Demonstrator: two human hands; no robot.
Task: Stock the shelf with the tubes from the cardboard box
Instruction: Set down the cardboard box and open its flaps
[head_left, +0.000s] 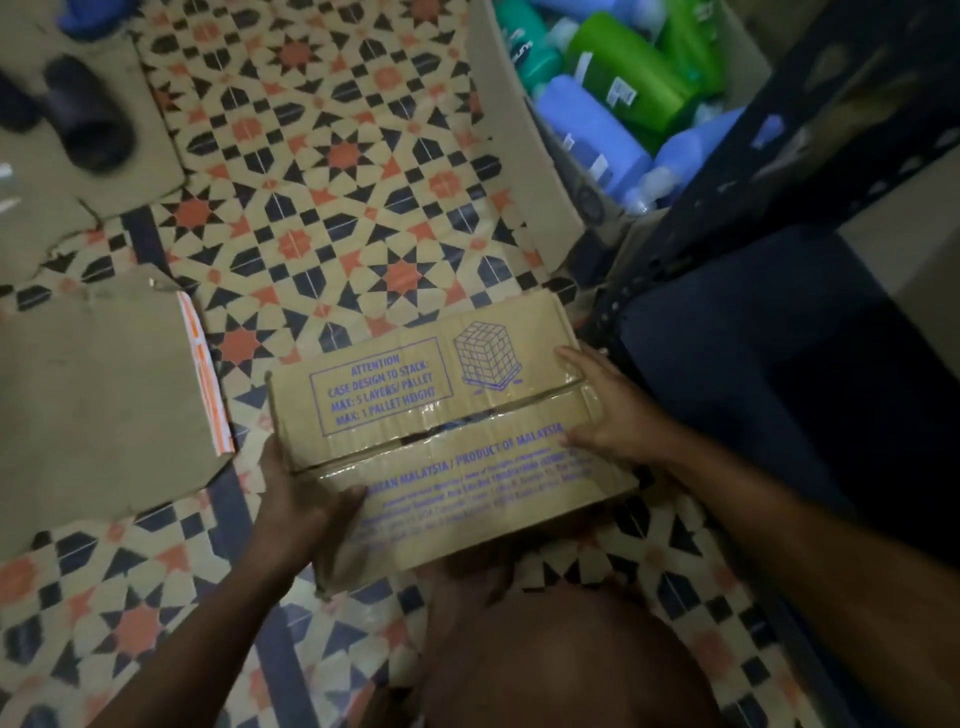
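- While the rectangular taped cardboard box sits over the star-patterned floor, your left hand grips its left edge, thumb on top
- Your right hand presses spread fingers on its right end

Head view: steep downward look, close above cardboard box, tiled floor.

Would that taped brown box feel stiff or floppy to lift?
Probably fairly stiff: the cardboard box shows flat faces, tape sealing its flaps. Perhaps weighty, since the left hand and right hand both support it. Glossy tape might be slightly slippery.
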